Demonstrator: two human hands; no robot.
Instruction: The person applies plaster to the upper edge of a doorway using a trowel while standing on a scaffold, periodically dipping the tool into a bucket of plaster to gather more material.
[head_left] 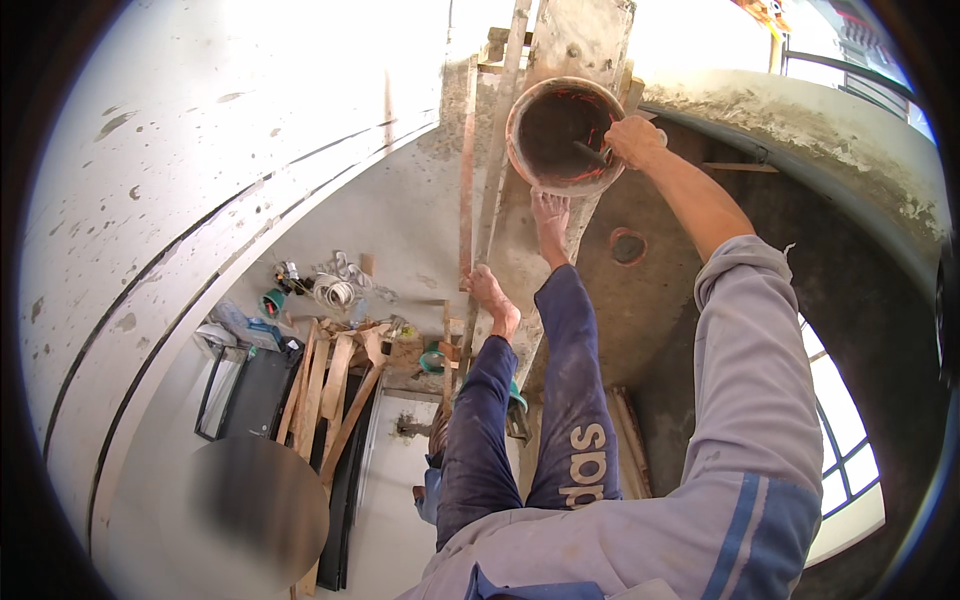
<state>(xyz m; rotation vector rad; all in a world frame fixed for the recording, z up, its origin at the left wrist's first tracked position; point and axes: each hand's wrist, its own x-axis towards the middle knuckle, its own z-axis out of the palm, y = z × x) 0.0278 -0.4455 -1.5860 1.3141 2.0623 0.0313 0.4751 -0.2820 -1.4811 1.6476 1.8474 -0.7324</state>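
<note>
A round bucket with a worn, mortar-smeared rim stands on a raised plank or beam, dark grey wet material inside it. My right hand is at the bucket's right rim, fingers closed round the handle of a small trowel. The trowel's blade points into the bucket, toward the dark mix. Most of the handle is hidden by my fingers. My left hand is out of the picture. My bare right foot is just below the bucket; my left foot rests lower, by the beam's left edge.
The narrow concrete-stained beam is high above the floor. Far below lie wooden planks, a coil of white cable and a green bucket. Another person is partly visible below. A white, spattered wall rises at left.
</note>
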